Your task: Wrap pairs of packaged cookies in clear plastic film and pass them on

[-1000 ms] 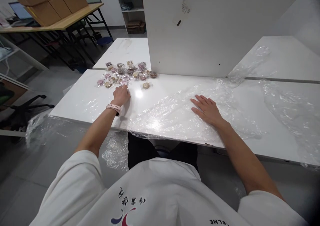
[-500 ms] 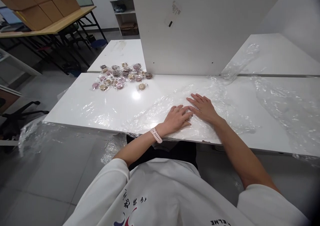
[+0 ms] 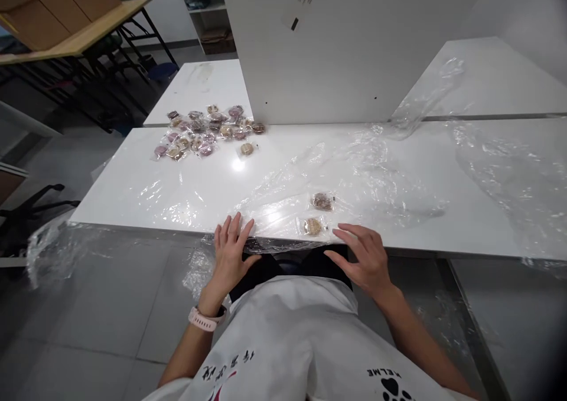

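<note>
Two small wrapped cookies lie on clear plastic film (image 3: 283,182) near the front edge of the white table: a brown cookie (image 3: 322,201) and, closer to me, a tan cookie (image 3: 312,226). My left hand (image 3: 230,253) is open at the table edge, fingers spread, left of the cookies. Just to the right of the tan cookie is my right hand (image 3: 363,256), also open, its thumb and fingers apart and nothing in them. Its fingertips come close to the tan cookie's wrapper; whether they touch it I cannot tell.
A group of wrapped cookies (image 3: 206,132) in brown, tan and purple lies at the back left, with a single tan cookie (image 3: 247,149) nearer me. A white upright panel (image 3: 332,52) stands behind the table. More loose film (image 3: 509,170) covers the right side and hangs over the front edge.
My hands lay close together on the film; they have drawn back and apart, left hand to the left, right hand toward me. The brown and tan cookies on the film have come into view.
</note>
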Motion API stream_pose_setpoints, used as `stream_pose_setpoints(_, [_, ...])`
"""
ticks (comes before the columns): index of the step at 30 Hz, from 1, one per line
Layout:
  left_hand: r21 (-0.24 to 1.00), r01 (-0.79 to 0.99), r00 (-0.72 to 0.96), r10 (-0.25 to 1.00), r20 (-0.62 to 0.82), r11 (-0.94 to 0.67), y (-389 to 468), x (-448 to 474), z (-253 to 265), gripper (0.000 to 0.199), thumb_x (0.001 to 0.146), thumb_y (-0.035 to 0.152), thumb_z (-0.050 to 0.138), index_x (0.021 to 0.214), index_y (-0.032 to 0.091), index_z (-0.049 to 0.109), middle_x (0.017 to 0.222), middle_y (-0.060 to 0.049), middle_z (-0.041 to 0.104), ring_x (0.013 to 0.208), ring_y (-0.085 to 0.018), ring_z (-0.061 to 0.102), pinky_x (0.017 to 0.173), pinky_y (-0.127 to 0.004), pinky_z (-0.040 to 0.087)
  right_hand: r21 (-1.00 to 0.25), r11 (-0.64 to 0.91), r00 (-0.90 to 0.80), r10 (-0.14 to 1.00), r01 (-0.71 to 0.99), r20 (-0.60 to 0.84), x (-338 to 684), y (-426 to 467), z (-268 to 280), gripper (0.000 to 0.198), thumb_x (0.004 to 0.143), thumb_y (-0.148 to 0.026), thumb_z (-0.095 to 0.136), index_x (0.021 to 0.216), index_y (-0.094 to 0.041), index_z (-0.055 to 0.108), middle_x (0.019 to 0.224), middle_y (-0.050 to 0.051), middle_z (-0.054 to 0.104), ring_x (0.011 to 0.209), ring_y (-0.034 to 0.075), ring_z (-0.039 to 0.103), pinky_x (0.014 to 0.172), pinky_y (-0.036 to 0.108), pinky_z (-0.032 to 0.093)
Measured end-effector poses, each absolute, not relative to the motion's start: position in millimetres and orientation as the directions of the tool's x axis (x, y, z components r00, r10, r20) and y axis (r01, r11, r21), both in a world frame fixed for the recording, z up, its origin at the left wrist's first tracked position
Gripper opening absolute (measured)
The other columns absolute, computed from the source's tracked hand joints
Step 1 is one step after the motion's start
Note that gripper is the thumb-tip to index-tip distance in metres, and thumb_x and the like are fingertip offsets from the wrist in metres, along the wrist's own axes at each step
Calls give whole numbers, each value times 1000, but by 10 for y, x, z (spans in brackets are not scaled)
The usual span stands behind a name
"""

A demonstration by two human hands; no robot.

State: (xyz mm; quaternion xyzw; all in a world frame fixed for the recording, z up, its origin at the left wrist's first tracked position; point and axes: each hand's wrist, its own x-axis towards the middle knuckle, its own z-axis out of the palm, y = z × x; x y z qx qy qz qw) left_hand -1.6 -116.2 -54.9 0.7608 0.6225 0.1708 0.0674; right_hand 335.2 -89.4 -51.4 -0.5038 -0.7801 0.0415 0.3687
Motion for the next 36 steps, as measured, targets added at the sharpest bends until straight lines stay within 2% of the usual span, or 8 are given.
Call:
stream_pose_setpoints(7, [327, 921, 135, 960, 243, -212, -1086, -431, -257, 31, 100, 29, 46, 119, 40, 68, 130, -2, 68, 127, -28, 56, 111, -61, 40, -491, 478, -205, 836, 729, 510, 3352, -1003, -751, 21, 98, -25, 55, 109, -33, 71, 99, 4, 75, 93, 25, 69, 84, 45, 54])
stream_pose_setpoints(13, [181, 983, -88, 758, 646, -40, -821, -280, 251, 15, 93, 38, 64, 96, 34, 78, 105, -9, 66, 101, -29, 56, 91, -54, 47, -533, 467, -209, 856, 706, 473, 3372, -943, -637, 13, 97, -28, 58, 98, -29, 71, 96, 4, 74, 91, 24, 67, 83, 43, 52])
stream_pose_setpoints(17, [357, 900, -111, 662, 741, -249, -408, 214, 528, 16, 94, 38, 65, 99, 29, 77, 71, -3, 58, 71, -17, 56, 66, -34, 48, -524, 454, -201, 860, 721, 469, 3353, -969, -689, 9, 95, -34, 62, 98, -30, 70, 98, 5, 72, 94, 26, 66, 84, 45, 51])
stream_pose_setpoints(20, [567, 655, 43, 773, 633, -500, -25, 787, 636, 20, 98, 40, 58, 106, 26, 71, 73, 1, 62, 61, -10, 56, 56, -26, 45, -532, 450, -185, 859, 717, 478, 3332, -982, -703, 6, 94, -32, 63, 95, -29, 68, 98, 5, 72, 94, 25, 65, 84, 45, 51])
stream_pose_setpoints(24, [774, 344, 433, 821, 372, -532, 408, 1619, 517, 33, 105, 31, 35, 126, 22, 59, 97, -4, 66, 80, -11, 69, 68, -28, 53, -531, 454, -151, 842, 716, 518, 3290, -974, -688, 5, 95, -26, 63, 91, -27, 66, 96, 5, 71, 92, 24, 65, 84, 44, 51])
stream_pose_setpoints(27, [923, 216, 731, 679, 63, -318, 572, 2029, 266, 39, 101, 31, 42, 137, 20, 49, 113, -11, 68, 103, -18, 69, 89, -36, 54, -521, 457, -108, 816, 721, 568, 3254, -991, -710, 5, 95, -23, 62, 90, -25, 64, 95, 6, 71, 91, 22, 66, 83, 42, 53])
stream_pose_setpoints(30, [954, 296, 821, 523, -227, -51, 621, 2154, 35, 59, 92, 42, 54, 146, 21, 41, 136, -17, 60, 125, -27, 59, 106, -46, 46, -480, 408, 23, 743, 777, 669, 3210, -1055, -744, 6, 92, -22, 66, 90, -23, 61, 95, 7, 68, 91, 22, 66, 81, 38, 54])
stream_pose_setpoints(36, [944, 252, 783, 528, -328, 213, 581, 2115, -79, 87, 86, 50, 62, 158, 19, 24, 160, -18, 36, 144, -32, 41, 114, -45, 38, -271, 366, -32, 643, 890, 765, 3105, -1023, -656, 50, 85, -34, 77, 128, -23, 54, 125, 15, 62, 118, 31, 59, 98, 47, 48])
